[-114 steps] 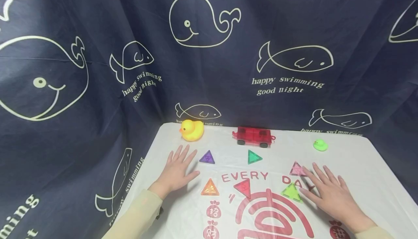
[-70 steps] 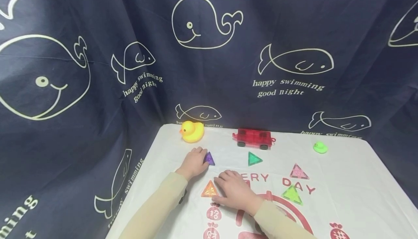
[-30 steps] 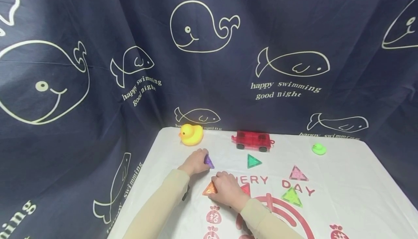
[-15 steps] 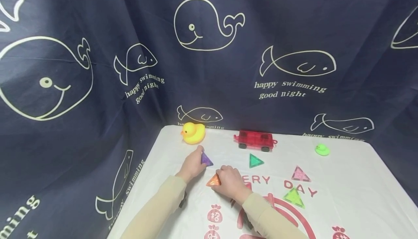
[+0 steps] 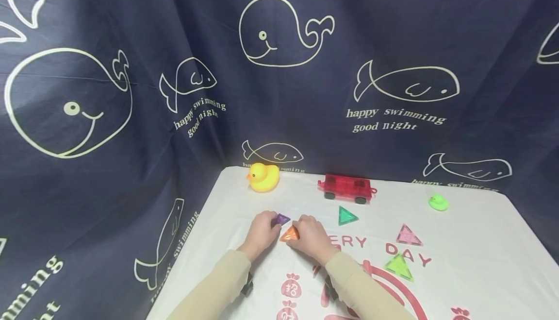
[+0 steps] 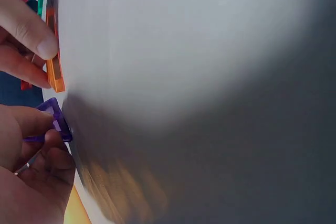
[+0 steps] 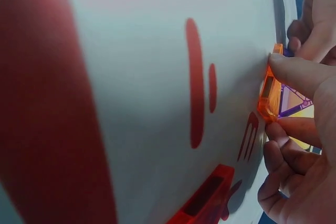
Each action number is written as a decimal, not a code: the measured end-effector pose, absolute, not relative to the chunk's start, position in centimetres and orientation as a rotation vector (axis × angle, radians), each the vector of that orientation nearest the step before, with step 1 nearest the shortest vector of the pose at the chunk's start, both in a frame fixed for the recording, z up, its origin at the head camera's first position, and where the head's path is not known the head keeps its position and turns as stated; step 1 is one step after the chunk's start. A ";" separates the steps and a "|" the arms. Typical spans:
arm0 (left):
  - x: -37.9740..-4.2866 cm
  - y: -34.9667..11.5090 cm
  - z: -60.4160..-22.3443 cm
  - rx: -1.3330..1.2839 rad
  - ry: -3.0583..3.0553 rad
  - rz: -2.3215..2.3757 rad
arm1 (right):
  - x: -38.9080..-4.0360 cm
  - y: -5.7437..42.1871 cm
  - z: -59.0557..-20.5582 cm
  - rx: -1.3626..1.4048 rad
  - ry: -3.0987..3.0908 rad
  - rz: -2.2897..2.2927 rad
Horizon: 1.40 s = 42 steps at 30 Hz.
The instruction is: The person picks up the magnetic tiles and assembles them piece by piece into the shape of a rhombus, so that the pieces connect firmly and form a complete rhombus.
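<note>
My left hand (image 5: pixel 261 232) pinches a purple see-through triangle magnetic tile (image 5: pixel 283 219) between thumb and fingers. Close on its right, my right hand (image 5: pixel 312 236) grips an orange triangle magnetic tile (image 5: pixel 289 234). The two tiles are near each other over the white tabletop; whether they touch I cannot tell. In the left wrist view the purple tile (image 6: pixel 62 125) looks tilted below the orange tile (image 6: pixel 55 80). A red triangle tile (image 7: pixel 210 195) lies near my right hand in the right wrist view; in the head view that hand mostly hides it.
Green (image 5: pixel 347 216), pink (image 5: pixel 408 235) and lime (image 5: pixel 399 266) triangle tiles lie to the right. Along the back stand a yellow rubber duck (image 5: pixel 263 177), a red toy wagon (image 5: pixel 347 188) and a small green duck (image 5: pixel 438 202). A dark printed curtain (image 5: pixel 305 116) hangs behind the table (image 5: pixel 476 242).
Both hands began spread flat and apart. My left hand took the purple tile and my right hand reached left and took the orange one; the tiles have since come closer together.
</note>
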<state>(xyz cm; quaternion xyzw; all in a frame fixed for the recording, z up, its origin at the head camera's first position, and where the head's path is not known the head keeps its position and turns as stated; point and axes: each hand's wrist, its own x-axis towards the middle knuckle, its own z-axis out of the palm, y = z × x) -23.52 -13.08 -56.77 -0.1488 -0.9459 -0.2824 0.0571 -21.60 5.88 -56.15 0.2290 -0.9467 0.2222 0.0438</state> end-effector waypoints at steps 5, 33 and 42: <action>-23.4 -12.7 -56.8 -0.435 -2.887 -0.851 | -22.1 6.0 -56.2 0.677 -2.939 0.729; -22.5 -12.0 -57.3 -0.506 -2.866 -0.794 | -23.1 5.8 -56.5 0.653 -2.877 0.713; -22.4 -13.2 -57.6 -0.611 -2.876 -0.857 | -22.8 5.6 -56.4 0.631 -2.902 0.755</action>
